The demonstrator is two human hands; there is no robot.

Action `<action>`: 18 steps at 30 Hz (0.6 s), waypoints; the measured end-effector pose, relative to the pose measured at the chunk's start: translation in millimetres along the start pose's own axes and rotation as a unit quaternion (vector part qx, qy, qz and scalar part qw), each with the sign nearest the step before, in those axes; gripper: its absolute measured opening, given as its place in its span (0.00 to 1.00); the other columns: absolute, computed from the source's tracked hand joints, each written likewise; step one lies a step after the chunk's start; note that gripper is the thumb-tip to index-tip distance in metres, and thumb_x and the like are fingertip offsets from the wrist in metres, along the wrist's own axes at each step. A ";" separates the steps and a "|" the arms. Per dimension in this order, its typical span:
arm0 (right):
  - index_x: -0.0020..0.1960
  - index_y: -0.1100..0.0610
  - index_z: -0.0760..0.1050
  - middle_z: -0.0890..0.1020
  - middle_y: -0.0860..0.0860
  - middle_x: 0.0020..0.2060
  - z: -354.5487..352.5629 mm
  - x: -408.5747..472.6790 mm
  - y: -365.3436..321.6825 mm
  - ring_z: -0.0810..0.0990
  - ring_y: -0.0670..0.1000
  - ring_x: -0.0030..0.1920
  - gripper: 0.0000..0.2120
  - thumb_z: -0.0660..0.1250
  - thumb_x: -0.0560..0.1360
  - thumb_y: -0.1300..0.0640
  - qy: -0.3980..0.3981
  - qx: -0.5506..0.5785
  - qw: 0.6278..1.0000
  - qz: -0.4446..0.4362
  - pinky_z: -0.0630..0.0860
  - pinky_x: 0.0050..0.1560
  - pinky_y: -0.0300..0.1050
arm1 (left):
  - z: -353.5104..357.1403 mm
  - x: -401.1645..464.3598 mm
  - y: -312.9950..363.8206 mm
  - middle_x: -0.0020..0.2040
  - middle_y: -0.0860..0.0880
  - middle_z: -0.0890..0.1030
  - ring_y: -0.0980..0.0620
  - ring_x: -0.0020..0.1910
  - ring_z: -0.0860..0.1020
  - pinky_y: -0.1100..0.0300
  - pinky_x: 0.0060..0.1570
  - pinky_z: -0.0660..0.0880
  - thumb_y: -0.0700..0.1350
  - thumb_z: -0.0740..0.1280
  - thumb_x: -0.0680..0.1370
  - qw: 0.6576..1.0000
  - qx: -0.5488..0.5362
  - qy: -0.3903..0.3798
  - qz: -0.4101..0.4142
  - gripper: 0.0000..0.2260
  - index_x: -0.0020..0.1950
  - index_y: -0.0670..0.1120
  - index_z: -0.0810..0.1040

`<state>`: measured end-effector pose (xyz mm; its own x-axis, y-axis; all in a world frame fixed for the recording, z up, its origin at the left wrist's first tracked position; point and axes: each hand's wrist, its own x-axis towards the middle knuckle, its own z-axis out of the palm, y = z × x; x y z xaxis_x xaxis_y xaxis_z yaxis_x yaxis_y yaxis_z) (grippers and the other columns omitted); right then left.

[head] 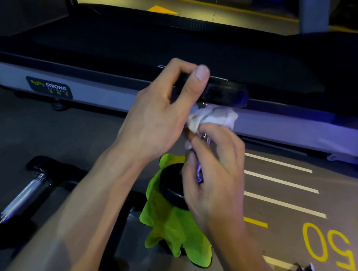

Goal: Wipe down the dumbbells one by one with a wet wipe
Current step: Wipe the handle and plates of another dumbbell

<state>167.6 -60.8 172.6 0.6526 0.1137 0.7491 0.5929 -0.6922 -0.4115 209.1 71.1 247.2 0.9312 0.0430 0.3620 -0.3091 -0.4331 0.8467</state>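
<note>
Clearly "STRONG" treadmill label [49,87], floor "50" [329,247]

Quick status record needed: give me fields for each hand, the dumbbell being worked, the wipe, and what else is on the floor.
left hand: grip on the upper head of the held dumbbell, thumb over its rim
right hand: presses the wet wipe against the chrome handle
held dumbbell: stands on end, lower head on the green cloth
wet wipe: white, crumpled, at the top of the handle
green cloth: on the floor under the dumbbell
other dumbbell: lies on the floor at left, untouched
background: treadmill behind the hands
</note>
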 end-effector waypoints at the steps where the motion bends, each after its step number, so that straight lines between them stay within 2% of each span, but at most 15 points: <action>1: 0.62 0.66 0.80 0.78 0.58 0.62 -2.2 0.0 -1.3 0.73 0.58 0.63 0.14 0.67 0.77 0.68 -0.010 -0.005 1.000 -0.006 0.69 0.70 0.46 | 0.0 -0.2 0.5 0.42 0.57 0.80 0.57 0.43 0.79 0.54 0.48 0.77 0.66 0.56 0.83 1.000 -0.002 0.000 0.002 0.16 0.57 0.59 0.77; 5: 0.69 0.65 0.75 0.75 0.57 0.67 -12.2 18.6 3.8 0.71 0.57 0.67 0.21 0.65 0.76 0.67 -0.040 -0.034 0.998 -0.040 0.69 0.71 0.51 | 0.9 -1.1 2.2 0.46 0.56 0.83 0.62 0.42 0.81 0.64 0.44 0.76 0.63 0.57 0.84 1.000 -0.006 -0.003 0.001 0.14 0.57 0.57 0.77; 7: 0.71 0.63 0.74 0.71 0.54 0.70 -12.5 19.3 5.5 0.70 0.57 0.70 0.23 0.66 0.76 0.66 -0.055 -0.048 0.996 -0.052 0.69 0.71 0.52 | -1.3 -0.8 2.1 0.46 0.55 0.83 0.61 0.43 0.81 0.59 0.46 0.78 0.64 0.57 0.84 1.000 -0.006 0.000 0.000 0.14 0.56 0.58 0.77; 9: 0.70 0.63 0.75 0.72 0.53 0.68 -9.3 17.3 5.2 0.71 0.57 0.68 0.22 0.66 0.76 0.67 -0.028 -0.029 0.998 -0.039 0.69 0.71 0.49 | -2.0 -0.3 2.9 0.46 0.53 0.83 0.57 0.45 0.81 0.51 0.49 0.78 0.65 0.57 0.84 1.000 0.000 0.001 0.001 0.14 0.56 0.58 0.77; 11: 0.65 0.64 0.78 0.75 0.53 0.63 -4.9 17.2 3.2 0.74 0.55 0.65 0.18 0.67 0.76 0.69 0.022 0.041 0.999 0.016 0.70 0.69 0.46 | -0.8 0.2 5.7 0.47 0.53 0.83 0.56 0.46 0.81 0.50 0.50 0.77 0.65 0.57 0.84 1.000 0.009 -0.005 -0.004 0.15 0.55 0.58 0.77; 13: 0.61 0.63 0.79 0.74 0.50 0.61 -1.8 21.2 3.6 0.76 0.52 0.64 0.14 0.67 0.77 0.70 0.052 0.132 0.985 0.099 0.73 0.67 0.47 | -0.1 0.2 7.0 0.47 0.52 0.83 0.54 0.47 0.82 0.47 0.52 0.78 0.65 0.57 0.84 1.000 0.010 -0.007 -0.007 0.15 0.55 0.58 0.77; 15: 0.57 0.62 0.79 0.77 0.50 0.57 -1.6 27.9 7.4 0.79 0.50 0.60 0.10 0.65 0.78 0.70 0.072 0.235 0.952 0.184 0.77 0.63 0.51 | -1.0 0.3 6.2 0.47 0.51 0.83 0.52 0.48 0.82 0.43 0.52 0.79 0.65 0.56 0.84 1.000 0.006 -0.005 -0.010 0.15 0.54 0.58 0.77; 17: 0.53 0.62 0.80 0.78 0.53 0.53 -2.2 35.0 11.9 0.81 0.50 0.55 0.08 0.65 0.79 0.70 0.076 0.315 0.915 0.242 0.78 0.57 0.48 | -2.6 1.1 3.7 0.47 0.51 0.82 0.52 0.48 0.81 0.42 0.52 0.79 0.65 0.56 0.84 1.000 -0.001 -0.002 -0.013 0.15 0.54 0.58 0.77; 18: 0.52 0.60 0.80 0.79 0.53 0.52 -2.6 37.0 12.4 0.81 0.50 0.54 0.09 0.65 0.78 0.70 0.069 0.333 0.908 0.246 0.78 0.55 0.46 | -3.2 1.7 2.3 0.46 0.51 0.82 0.52 0.48 0.81 0.42 0.53 0.79 0.65 0.57 0.84 1.000 -0.003 0.000 -0.013 0.15 0.54 0.59 0.77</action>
<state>197.9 -67.0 196.5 0.8777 -0.2149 0.4284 0.4293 -0.0447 -0.9021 209.4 73.0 251.0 0.9390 0.0552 0.3394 -0.2852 -0.4261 0.8585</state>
